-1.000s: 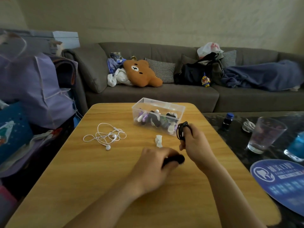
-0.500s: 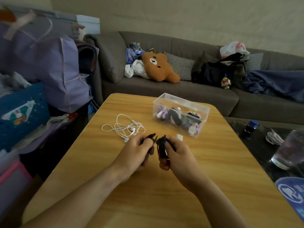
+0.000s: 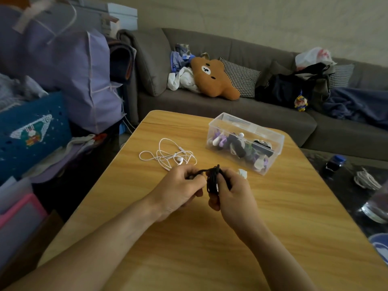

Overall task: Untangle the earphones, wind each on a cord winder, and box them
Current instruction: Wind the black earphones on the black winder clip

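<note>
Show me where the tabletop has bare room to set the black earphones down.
Bare wood: the near table between the forearms and near edge, and the right side past the clear box. Crowded: the white earphones lie left of the box, a white winder sits just behind the hands.

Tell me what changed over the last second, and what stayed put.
The left hand, earlier low on the table gripping a dark piece, rose to meet the right hand; both now pinch the black earphone bundle between them. The white earphones, clear box and small white winder stayed in place on the table.
</note>
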